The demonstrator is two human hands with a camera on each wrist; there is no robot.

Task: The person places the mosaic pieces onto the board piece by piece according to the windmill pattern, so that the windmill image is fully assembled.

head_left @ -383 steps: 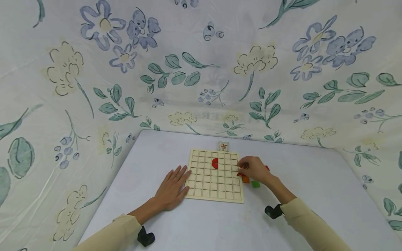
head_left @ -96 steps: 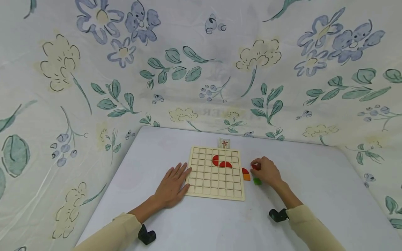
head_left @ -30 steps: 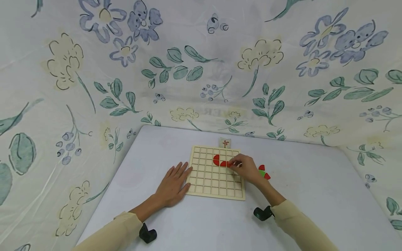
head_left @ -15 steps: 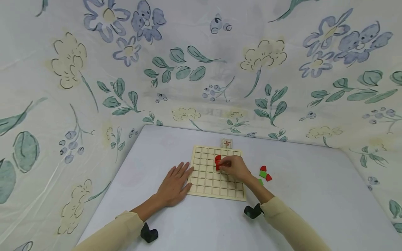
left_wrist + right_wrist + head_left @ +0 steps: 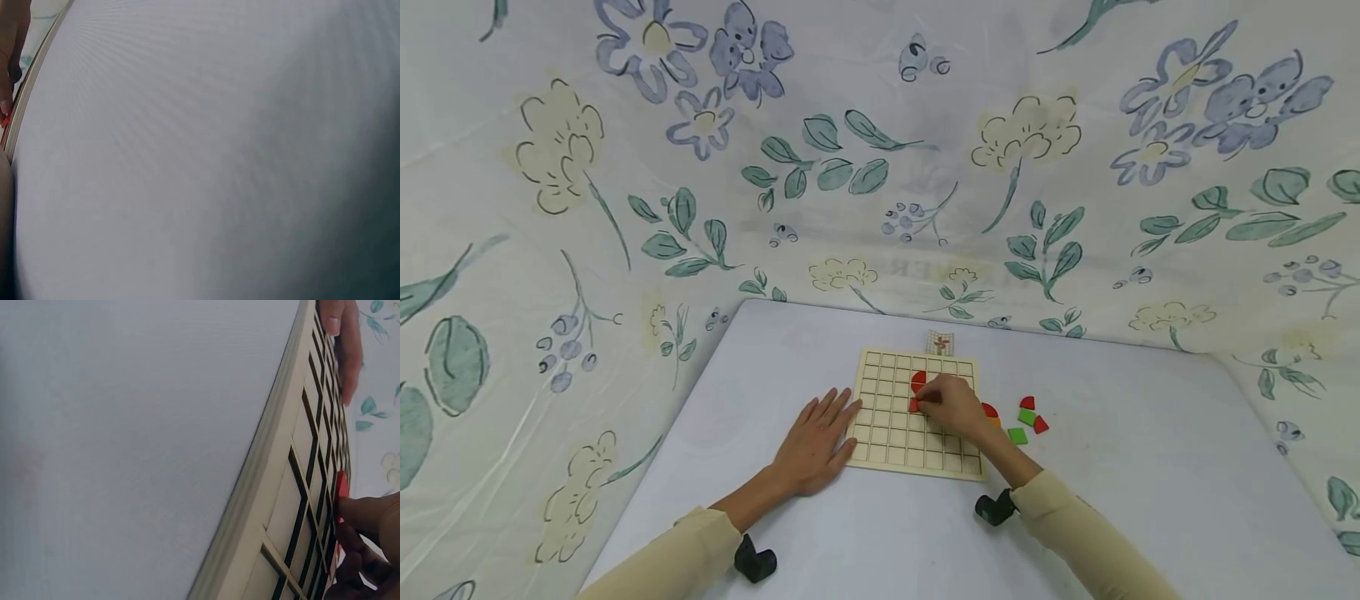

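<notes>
My left hand (image 5: 816,442) lies with fingers spread, its fingertips on the left edge of the wooden grid board (image 5: 880,456). Over the board's middle, my right hand (image 5: 953,407) pinches a small red tile (image 5: 913,405) between thumb and fingers. In the right wrist view that red tile (image 5: 342,487) sits low at the grid cells. Just above it on the board are red quarter-round tiles (image 5: 919,379); the hand covers the red tiles to their right.
A small picture card (image 5: 940,342) with a red pinwheel shape lies behind the board. To the right are loose tiles: a green square (image 5: 1017,436), another green tile (image 5: 1027,416), red ones (image 5: 1041,425), and a red tile (image 5: 990,410) with orange by the board's edge.
Red tiles were added to the board over the earlier frames. My right hand carried a red tile from the right side leftward to the board's middle. The left hand stayed in place.
</notes>
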